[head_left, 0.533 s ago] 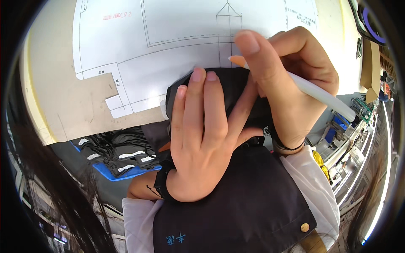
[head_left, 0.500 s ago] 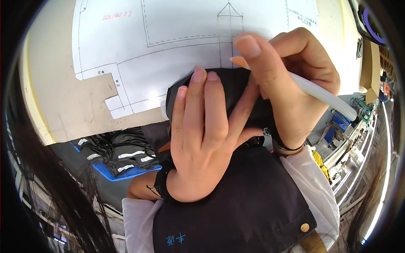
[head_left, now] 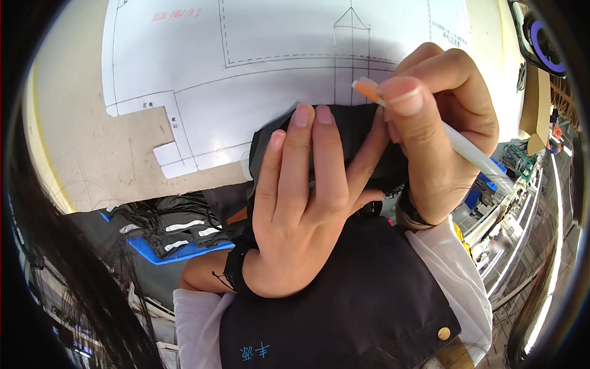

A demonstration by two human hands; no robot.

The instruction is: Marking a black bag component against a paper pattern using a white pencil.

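My left hand lies with its fingers stretched out on a piece of black fabric, pressing it against the table edge. Most of the fabric is hidden under that hand. Between the thumb and fingers of my right hand is a white pen with an orange tip end. The pen's tip hovers over or touches the paper pattern just beyond the fabric's far edge; I cannot tell which. Beneath both is the white paper pattern, printed with solid and dashed lines.
The pattern lies on a beige tabletop. Below its left edge, a blue tray holds several black pieces with white labels. A cardboard box and a dark device with a purple ring stand at the far right. A black apron covers my lap.
The view has shifted slightly, so the pattern and my left hand sit further right. My right thumb has drawn back toward me along the pen, and the pen's rear end has dipped.
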